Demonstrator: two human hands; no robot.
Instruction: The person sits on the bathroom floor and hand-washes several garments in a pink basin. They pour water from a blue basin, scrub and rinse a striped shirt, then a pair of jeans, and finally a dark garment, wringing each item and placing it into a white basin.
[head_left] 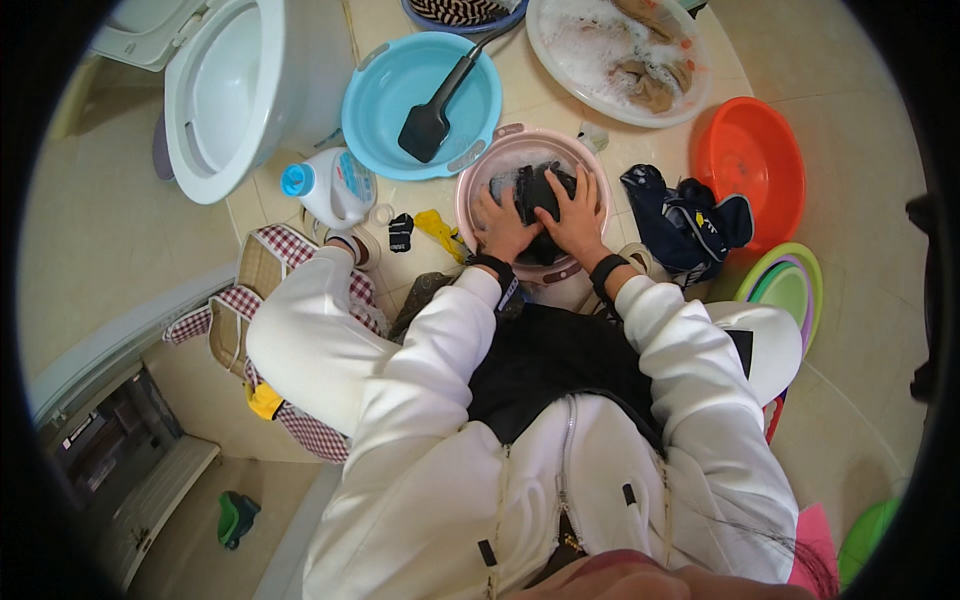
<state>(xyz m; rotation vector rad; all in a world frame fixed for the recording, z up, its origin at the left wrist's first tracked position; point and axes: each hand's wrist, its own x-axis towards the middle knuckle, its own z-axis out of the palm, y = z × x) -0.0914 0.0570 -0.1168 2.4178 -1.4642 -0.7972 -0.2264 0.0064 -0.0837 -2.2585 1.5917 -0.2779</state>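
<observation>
A pink basin (468, 205) with a little suds stands on the floor in front of me. In it lies a bunched black cloth (543, 195), wet-looking; I cannot tell which garment it is. My left hand (507, 222) grips its left side, fingers curving over it. My right hand (574, 212) holds the right side, fingers spread over the fabric and thumb towards the middle. Both thumbs come close together on the cloth. The fingertips are partly lost against the dark fabric and the basin wall.
A blue basin (375, 110) holds a black brush-like tool (428, 132). A white basin (560, 85) has sudsy laundry. Left are a detergent bottle (340, 187) and a toilet (225, 100). Right are dark blue clothes (690, 225), a red basin (760, 160) and stacked basins (785, 285).
</observation>
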